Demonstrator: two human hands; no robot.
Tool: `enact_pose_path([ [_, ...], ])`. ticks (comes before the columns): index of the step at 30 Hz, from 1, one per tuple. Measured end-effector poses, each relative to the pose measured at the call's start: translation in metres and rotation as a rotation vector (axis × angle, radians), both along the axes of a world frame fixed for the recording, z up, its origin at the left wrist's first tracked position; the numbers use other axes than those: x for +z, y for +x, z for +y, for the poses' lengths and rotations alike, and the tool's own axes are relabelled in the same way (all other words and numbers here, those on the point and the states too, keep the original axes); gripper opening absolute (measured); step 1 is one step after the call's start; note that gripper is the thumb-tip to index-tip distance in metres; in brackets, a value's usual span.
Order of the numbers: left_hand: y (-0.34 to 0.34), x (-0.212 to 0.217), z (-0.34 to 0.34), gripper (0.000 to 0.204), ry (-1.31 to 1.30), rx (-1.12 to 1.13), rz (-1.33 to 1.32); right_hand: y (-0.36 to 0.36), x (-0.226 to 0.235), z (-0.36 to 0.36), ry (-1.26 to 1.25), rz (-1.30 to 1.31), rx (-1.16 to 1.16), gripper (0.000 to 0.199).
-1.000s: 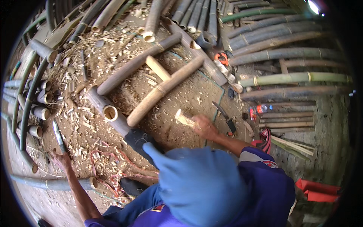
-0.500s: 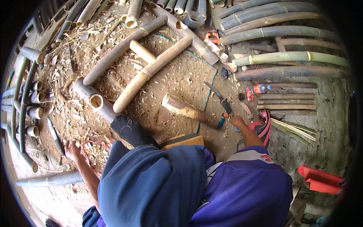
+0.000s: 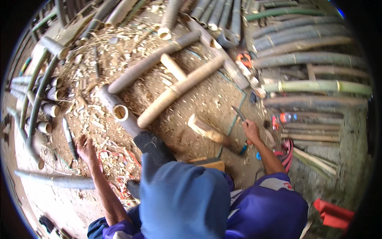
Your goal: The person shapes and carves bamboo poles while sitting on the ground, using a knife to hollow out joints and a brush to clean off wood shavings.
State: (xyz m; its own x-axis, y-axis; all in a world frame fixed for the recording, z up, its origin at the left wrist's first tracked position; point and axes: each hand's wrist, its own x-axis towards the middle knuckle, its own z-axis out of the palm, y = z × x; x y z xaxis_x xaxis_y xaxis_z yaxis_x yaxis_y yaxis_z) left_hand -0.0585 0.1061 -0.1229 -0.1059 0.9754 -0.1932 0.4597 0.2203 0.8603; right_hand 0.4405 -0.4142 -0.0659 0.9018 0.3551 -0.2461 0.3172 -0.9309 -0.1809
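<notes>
Bamboo shavings cover the dirt floor [image 3: 187, 119] where the person sits. Their right hand [image 3: 251, 130] is clenched round the handle of a knife [image 3: 240, 115], its dark blade pointing up and away from them. Just left of that hand a short split piece of bamboo [image 3: 209, 131] lies on the ground, its pale cut end turned away from the hand. The left hand [image 3: 85, 146], well apart on the other side, rests spread open among the shavings, grasping nothing, near a slim dark blade [image 3: 68, 137] lying flat. Between the hands, a hollow bamboo tube [image 3: 119, 111] runs under the person's shoe [image 3: 153, 145].
</notes>
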Motion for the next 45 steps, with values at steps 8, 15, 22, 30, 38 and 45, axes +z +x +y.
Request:
enact_pose_path([
  [8, 0.097, 0.033, -0.061, 0.035, -0.058, -0.496, -0.225, -0.103, 0.021, 0.317, 0.524, 0.278, 0.993, 0.014],
  [15, 0.054, 0.081, 0.044, 0.035, 0.083, -1.120, 0.385, -0.120, -0.001, 0.380, 0.187, 0.008, 1.459, 0.048],
  [22, -0.159, 0.236, 0.096, 0.037, 0.290, -0.675, 0.555, -0.127, 0.019, 0.350, -0.154, 0.029, 1.356, 0.069],
  [30, -0.258, 0.105, -0.163, 0.044, -0.431, -0.184, 0.720, -0.167, 0.083, 0.317, -0.035, 0.282, 1.244, 0.054],
  [38, -0.167, -0.016, -0.343, 0.079, -0.356, 0.504, 0.619, -0.136, 0.080, 0.263, 0.026, 0.370, 1.179, 0.055],
  [45, -0.182, 0.034, -0.335, 0.073, -0.263, 1.139, -0.196, -0.089, 0.045, 0.192, 0.124, 0.523, 0.750, 0.061],
])
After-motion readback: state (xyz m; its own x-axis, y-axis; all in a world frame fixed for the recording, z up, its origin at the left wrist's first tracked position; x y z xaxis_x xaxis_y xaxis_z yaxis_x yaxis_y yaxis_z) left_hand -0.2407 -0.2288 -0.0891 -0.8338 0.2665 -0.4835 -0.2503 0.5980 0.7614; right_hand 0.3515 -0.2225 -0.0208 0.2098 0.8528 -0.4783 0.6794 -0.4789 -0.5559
